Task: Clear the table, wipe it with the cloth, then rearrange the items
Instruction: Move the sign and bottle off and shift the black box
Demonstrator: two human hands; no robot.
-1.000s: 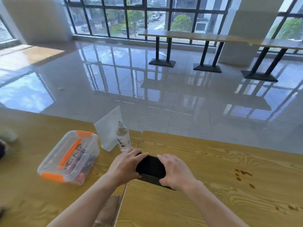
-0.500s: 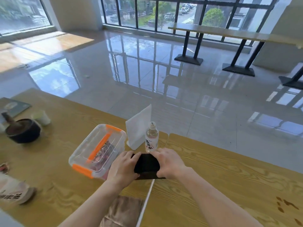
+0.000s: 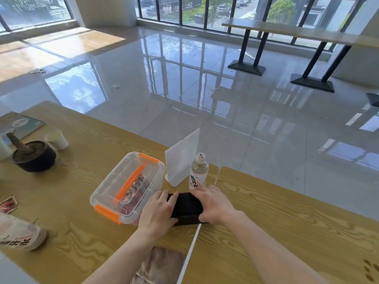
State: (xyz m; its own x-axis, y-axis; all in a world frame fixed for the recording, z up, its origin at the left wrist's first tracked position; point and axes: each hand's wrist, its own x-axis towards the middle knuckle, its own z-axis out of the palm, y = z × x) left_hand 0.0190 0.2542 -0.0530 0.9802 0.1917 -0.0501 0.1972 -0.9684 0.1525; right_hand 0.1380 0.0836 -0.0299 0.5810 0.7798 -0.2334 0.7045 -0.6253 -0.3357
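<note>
A black box-like object (image 3: 187, 207) sits on the wooden table (image 3: 287, 226), over the seam between two tabletops. My left hand (image 3: 156, 212) grips its left side and my right hand (image 3: 214, 204) grips its right side. Just behind stand a small water bottle (image 3: 198, 171) and a white sign holder (image 3: 181, 158). A clear plastic container with orange clips (image 3: 127, 187) lies left of my left hand. A brown cloth (image 3: 162, 265) lies at the table's near edge.
At far left are a dark mortar with pestle (image 3: 33, 155), a paper cup (image 3: 57, 139), a booklet (image 3: 20, 125), a snack packet (image 3: 8, 203) and a lying bottle (image 3: 19, 235). Brown stains (image 3: 369, 272) mark the right tabletop. Beyond lies a shiny floor.
Both hands have slid the black object to the left, from the right tabletop onto the seam beside the clear container. The view has turned left with it.
</note>
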